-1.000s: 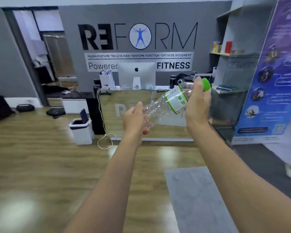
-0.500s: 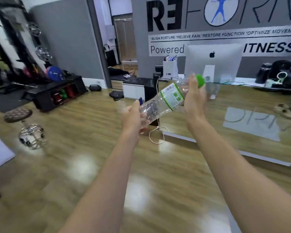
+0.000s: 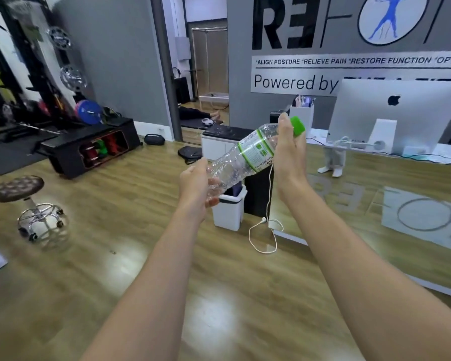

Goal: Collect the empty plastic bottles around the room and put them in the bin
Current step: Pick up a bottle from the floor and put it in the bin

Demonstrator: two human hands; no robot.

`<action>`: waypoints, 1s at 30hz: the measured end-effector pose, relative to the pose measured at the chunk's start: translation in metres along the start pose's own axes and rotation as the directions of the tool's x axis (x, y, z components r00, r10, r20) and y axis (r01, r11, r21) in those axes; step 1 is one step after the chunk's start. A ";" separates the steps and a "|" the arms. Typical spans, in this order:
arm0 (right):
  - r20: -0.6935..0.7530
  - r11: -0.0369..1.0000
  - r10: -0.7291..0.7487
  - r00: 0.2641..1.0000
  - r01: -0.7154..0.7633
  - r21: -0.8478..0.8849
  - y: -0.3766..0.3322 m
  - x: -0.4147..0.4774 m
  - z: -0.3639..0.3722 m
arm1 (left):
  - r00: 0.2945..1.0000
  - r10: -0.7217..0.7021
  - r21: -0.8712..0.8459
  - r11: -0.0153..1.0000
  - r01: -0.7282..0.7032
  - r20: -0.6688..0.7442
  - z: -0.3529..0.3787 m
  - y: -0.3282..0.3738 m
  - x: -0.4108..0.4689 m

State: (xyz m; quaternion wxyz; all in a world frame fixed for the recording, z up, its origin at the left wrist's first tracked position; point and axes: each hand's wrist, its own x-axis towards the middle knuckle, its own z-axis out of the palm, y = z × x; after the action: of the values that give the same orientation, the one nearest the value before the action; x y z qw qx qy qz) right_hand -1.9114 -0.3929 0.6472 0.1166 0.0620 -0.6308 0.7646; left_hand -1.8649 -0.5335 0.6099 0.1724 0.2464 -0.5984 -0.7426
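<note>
Nearest, I had both forearms stretched forward, the left hand [image 3: 195, 183] curled round the base of the empty bottle [image 3: 240, 157] and the right hand [image 3: 289, 149] gripping its neck below the green cap [image 3: 297, 126]. It lay tilted, cap up, probably steadied for dropping. Beyond, the white bin [image 3: 229, 212] stood beside the counter [image 3: 375, 204].

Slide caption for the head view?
Clear green-capped bottle held by left hand and right hand, white bin on the floor beyond.

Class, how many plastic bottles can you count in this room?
1: a clear bottle with a green cap, held up, left hand at its base, right hand by the cap. Others may be hidden.
</note>
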 end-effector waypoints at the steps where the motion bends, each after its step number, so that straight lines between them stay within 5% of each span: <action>1: 0.000 1.000 0.003 1.000 -0.003 0.013 0.007 0.018 0.014 | 1.000 0.004 -0.004 1.000 -0.004 -0.002 0.001 0.004 0.023; 22: 0.102 0.997 0.071 0.992 -0.071 -0.005 0.197 0.397 0.302 | 0.988 -0.004 0.018 1.000 0.007 -0.154 0.011 0.046 0.534; 30: 0.017 0.988 0.085 0.996 -0.082 -0.133 0.283 0.519 0.388 | 1.000 0.026 0.161 0.987 -0.026 0.002 0.015 0.027 0.730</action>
State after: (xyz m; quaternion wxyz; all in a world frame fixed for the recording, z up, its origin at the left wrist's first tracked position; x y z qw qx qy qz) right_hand -2.5049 -0.7706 0.5797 0.0813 0.0364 -0.6832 0.7247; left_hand -2.4725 -0.9302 0.5220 0.1618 0.2519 -0.6598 -0.6893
